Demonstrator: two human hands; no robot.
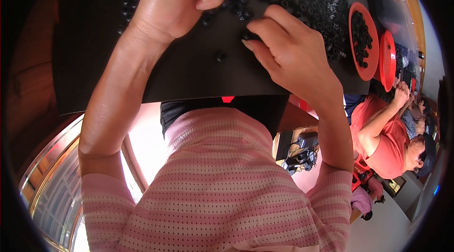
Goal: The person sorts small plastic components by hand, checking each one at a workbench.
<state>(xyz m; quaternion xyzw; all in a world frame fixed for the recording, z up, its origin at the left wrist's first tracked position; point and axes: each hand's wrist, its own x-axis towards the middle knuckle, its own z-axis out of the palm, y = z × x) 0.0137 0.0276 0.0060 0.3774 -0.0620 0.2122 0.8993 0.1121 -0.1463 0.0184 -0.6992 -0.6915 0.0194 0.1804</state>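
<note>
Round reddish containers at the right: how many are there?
2. One orange-red bowl, holding small black rings, is right of the right hand; a red container is just beyond it, farther right. Others may be hidden in the background.

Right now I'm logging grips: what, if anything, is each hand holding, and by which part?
The right hand seems to pinch a black ring, part unclear; the left hand, cropped above, cannot be told.
</note>
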